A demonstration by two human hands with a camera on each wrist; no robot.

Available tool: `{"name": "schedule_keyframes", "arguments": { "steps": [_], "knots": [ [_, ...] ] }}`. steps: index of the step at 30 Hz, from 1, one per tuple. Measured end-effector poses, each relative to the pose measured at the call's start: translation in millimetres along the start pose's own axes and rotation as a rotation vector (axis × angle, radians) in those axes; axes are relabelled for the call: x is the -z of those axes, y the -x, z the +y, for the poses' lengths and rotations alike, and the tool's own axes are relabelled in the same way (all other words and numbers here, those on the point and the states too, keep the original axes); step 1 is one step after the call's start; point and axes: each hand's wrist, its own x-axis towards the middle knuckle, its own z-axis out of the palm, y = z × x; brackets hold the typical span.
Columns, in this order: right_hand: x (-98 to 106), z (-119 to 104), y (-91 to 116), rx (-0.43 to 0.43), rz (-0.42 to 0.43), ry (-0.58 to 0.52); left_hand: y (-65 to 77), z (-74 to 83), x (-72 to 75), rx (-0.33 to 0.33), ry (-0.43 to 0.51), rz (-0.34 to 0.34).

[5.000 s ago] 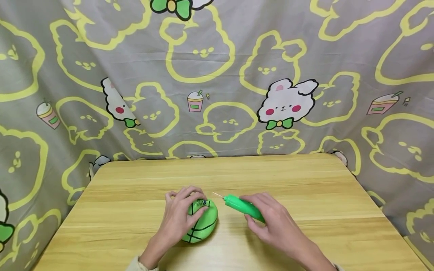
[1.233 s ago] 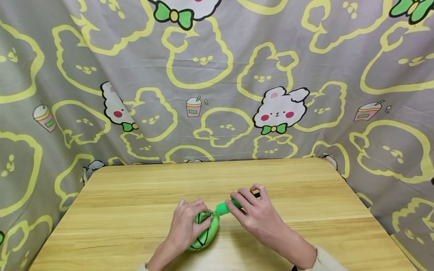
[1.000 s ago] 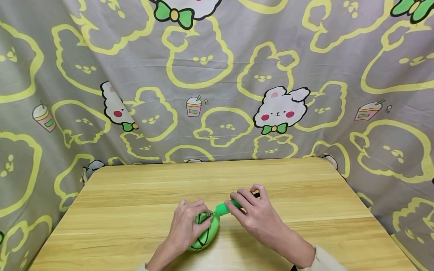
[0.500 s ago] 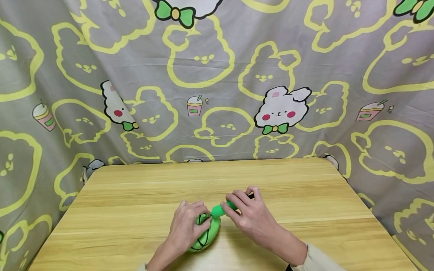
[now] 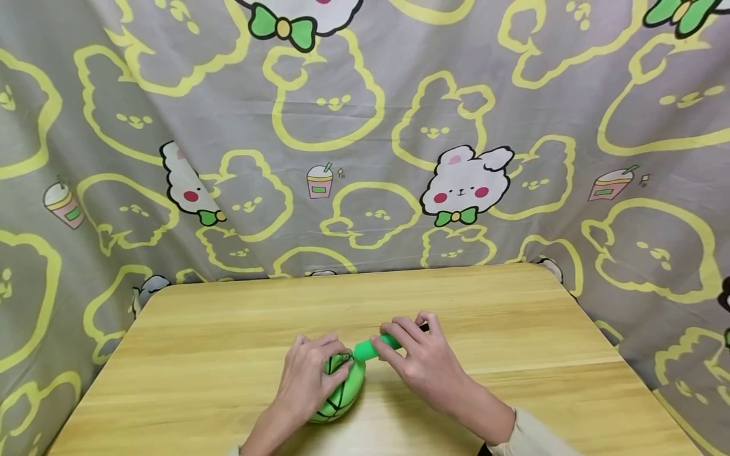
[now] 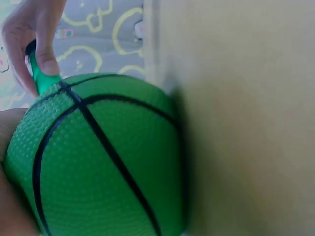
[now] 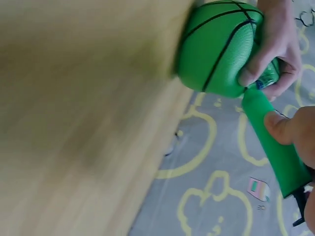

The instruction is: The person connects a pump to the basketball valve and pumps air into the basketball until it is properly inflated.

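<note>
Between the left and right edges of the desk (image 5: 217,361), well in from the far edge: a green ball (image 5: 349,396) with black lines is seated on the desktop.
Left hand's grip: the ball is clamped by the left hand (image 5: 308,373) from the side nearer the left edge, with the fingers bent over its top.
Pinched spot: a shiny patch (image 7: 267,78) with dark marking is squeezed between thumb and fingers; whether it is part of the ball cannot be told.
Right hand's grip: a green pump (image 5: 369,349) is gripped by the right hand (image 5: 424,364), its barrel caught between the thumb and the curled fingers.
Pump: it is held above the desktop, tilted, its tip aimed toward the left edge and set lower than its rear end, where a black handle (image 7: 299,209) is seen.
Tip and ball: the tip is brought right up to the ball beside the pinched spot; the exact point of contact is hidden.
Past the far edge: a grey curtain (image 5: 393,164) with yellow-outlined figures is hung.
</note>
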Motion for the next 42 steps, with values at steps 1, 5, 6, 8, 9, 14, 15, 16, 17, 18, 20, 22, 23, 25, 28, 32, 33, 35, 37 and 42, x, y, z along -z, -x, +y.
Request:
{"name": "schedule_keyframes", "arguments": {
  "steps": [1, 5, 6, 8, 9, 14, 15, 16, 17, 18, 20, 22, 23, 25, 28, 32, 33, 35, 37, 42],
  "knots": [
    [1.0, 0.8, -2.4, -0.013, -0.007, 0.006, -2.2, -0.7, 2.3, -0.003, -0.024, -0.002],
    [8.4, 7.9, -9.8, -0.076, -0.042, 0.008, -13.5, -2.7, 9.5, -0.051, -0.097, 0.000],
    [10.2, 10.3, -10.6, -0.087, -0.048, -0.001, -16.5, -3.3, 10.7, -0.068, -0.110, 0.007],
    [13.0, 15.0, -10.4, -0.097, -0.061, -0.016, -21.8, -5.7, 12.4, -0.099, -0.129, 0.029],
    [14.1, 17.1, -9.6, -0.102, -0.073, -0.024, -24.0, -7.3, 13.3, -0.112, -0.134, 0.040],
    [16.7, 27.6, -1.0, -0.165, -0.118, -0.118, -34.6, -21.3, 17.9, -0.158, -0.153, 0.080],
    [17.2, 29.4, 1.0, -0.188, -0.121, -0.154, -37.3, -25.3, 19.1, -0.167, -0.160, 0.083],
    [17.4, 31.0, 2.7, -0.207, -0.117, -0.196, -40.3, -29.7, 20.2, -0.178, -0.173, 0.085],
    [17.3, 32.0, 4.2, -0.226, -0.115, -0.239, -43.5, -34.2, 21.3, -0.192, -0.186, 0.087],
    [16.4, 32.4, 5.4, -0.241, -0.103, -0.281, -47.0, -38.8, 22.5, -0.205, -0.198, 0.087],
    [13.0, 31.5, 7.4, -0.273, -0.083, -0.364, -54.0, -48.0, 24.1, -0.227, -0.230, 0.082],
    [6.6, 28.7, 8.6, -0.314, -0.056, -0.439, -59.5, -56.6, 23.4, -0.240, -0.258, 0.069],
    [2.7, 26.5, 9.3, -0.345, -0.049, -0.472, -61.4, -60.8, 21.7, -0.241, -0.263, 0.060],
    [-5.5, 21.7, 10.9, -0.402, -0.033, -0.539, -62.7, -68.5, 16.6, -0.228, -0.270, 0.042],
    [-16.2, 14.2, 13.2, -0.475, -0.041, -0.597, -59.1, -78.2, 6.0, -0.182, -0.267, 0.014],
    [-22.0, 8.9, 15.5, -0.542, -0.071, -0.626, -54.3, -84.0, -2.7, -0.124, -0.284, -0.019],
    [-22.1, 8.4, 15.8, -0.556, -0.072, -0.627, -54.3, -84.0, -3.3, -0.114, -0.289, -0.027],
    [-21.6, 8.0, 15.9, -0.581, -0.066, -0.628, -55.1, -82.7, -3.0, -0.091, -0.292, -0.044],
    [-21.6, 7.9, 16.2, -0.598, -0.050, -0.624, -55.9, -80.1, -1.1, -0.064, -0.292, -0.062],
    [-23.8, 7.4, 15.6, -0.633, -0.011, -0.597, -56.9, -69.2, 3.8, 0.007, -0.232, -0.094]
  ]
}}
